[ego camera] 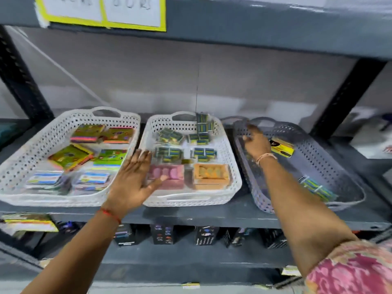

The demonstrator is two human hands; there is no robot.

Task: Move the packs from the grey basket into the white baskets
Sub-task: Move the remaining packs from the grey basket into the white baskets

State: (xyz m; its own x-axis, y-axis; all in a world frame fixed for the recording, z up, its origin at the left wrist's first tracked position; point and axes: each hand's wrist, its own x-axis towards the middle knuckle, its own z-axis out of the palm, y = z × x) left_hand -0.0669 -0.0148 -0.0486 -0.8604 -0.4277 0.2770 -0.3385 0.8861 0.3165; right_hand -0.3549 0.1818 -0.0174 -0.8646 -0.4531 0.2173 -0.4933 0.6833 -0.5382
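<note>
Three baskets stand side by side on a grey shelf. The grey basket (331, 145) is at the right and holds a yellow-and-black pack (282, 148) and a blue-green pack (318, 187). My right hand (255, 142) reaches over its left rim, fingers curled down; blur hides whether it holds anything. The middle white basket (233, 166) holds several small blue-green packs, a pink box (167, 176) and an orange box (212, 176). My left hand (133, 177) hovers flat over its left edge, fingers spread, holding nothing. The left white basket (31, 153) holds colourful flat packs.
An upper shelf (254, 24) with a yellow-bordered label overhangs the baskets. Black uprights (347, 98) flank the bay. On the shelf below stand dark boxes (163, 234) and a yellow pack (29, 222) at the left.
</note>
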